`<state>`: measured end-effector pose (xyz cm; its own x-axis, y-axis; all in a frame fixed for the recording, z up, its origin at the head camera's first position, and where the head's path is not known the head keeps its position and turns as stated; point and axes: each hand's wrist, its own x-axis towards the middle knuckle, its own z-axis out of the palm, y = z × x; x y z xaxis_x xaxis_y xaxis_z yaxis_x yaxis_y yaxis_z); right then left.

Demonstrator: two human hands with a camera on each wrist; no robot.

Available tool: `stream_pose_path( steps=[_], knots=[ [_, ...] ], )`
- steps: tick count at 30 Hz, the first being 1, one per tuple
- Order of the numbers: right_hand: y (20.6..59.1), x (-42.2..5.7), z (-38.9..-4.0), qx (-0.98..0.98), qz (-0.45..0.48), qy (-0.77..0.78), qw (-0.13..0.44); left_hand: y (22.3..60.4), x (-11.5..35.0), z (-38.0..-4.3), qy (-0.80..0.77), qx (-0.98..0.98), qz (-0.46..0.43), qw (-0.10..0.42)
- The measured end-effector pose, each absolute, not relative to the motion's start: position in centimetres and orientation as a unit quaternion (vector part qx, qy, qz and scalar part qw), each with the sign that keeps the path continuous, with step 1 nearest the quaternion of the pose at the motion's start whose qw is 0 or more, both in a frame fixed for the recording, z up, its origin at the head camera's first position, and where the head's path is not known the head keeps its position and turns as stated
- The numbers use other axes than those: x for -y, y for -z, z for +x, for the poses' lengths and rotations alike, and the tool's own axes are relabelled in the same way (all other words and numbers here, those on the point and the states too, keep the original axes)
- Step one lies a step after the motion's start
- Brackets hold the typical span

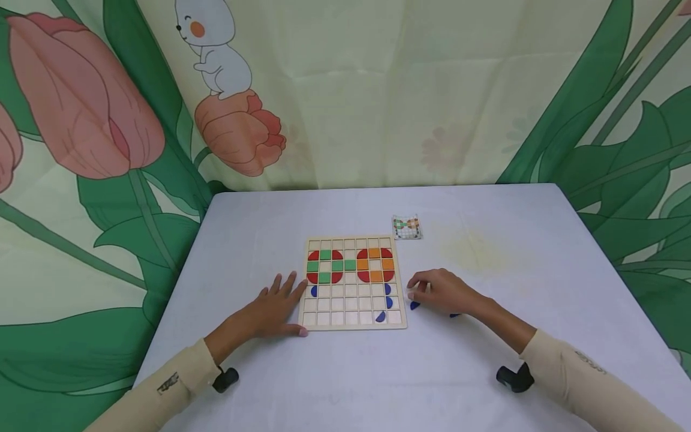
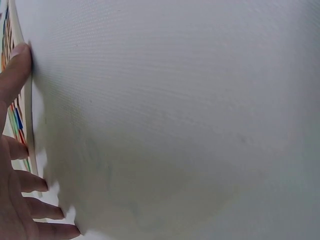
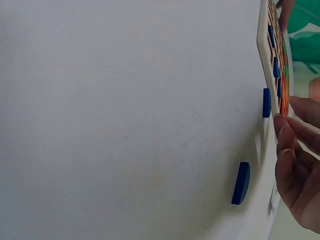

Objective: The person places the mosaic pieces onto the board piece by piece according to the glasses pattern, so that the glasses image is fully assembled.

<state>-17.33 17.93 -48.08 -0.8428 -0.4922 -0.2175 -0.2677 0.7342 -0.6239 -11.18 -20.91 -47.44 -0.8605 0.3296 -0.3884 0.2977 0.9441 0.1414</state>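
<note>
A square wooden grid board (image 1: 351, 329) lies on the table with red, green and orange pieces in its upper cells. Several blue half-round pieces (image 1: 389, 302) sit lower on it; one lies tilted near the bottom. My left hand (image 1: 275, 312) rests at the board's left edge, fingers spread, thumb by the lower corner. Just right of the board is my right hand (image 1: 439, 291), its fingers bent and their tips close together; whether they pinch something is hidden. Below its fingertips lies a loose blue piece (image 1: 414, 305), and another blue piece (image 3: 241, 183) lies under the hand.
A small pattern card (image 1: 406, 227) showing a coloured grid lies beyond the board's upper right corner. White cloth covers the table (image 1: 345, 378). Behind it hangs a curtain (image 1: 378, 120) printed with tulips and a white animal.
</note>
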Motion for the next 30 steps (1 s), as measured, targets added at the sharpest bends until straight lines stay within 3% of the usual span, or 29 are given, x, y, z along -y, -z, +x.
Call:
stream_pose_path(
  steps=[4,23,30],
  knots=[
    [48.2,-18.7,-16.7,-0.912,-0.204,0.297,0.196,47.5,21.0,-11.1,-0.031,-0.966,0.162,0.201],
    [49.9,-17.6,-14.7,-0.937,-0.177,0.283,0.103,48.1,21.1,-11.2,-0.034,-0.965,0.165,0.202],
    [49.6,-17.6,-14.5,-0.94,-0.159,0.284,0.103,48.1,21.2,-11.2,-0.032,-0.965,0.165,0.203]
  ],
)
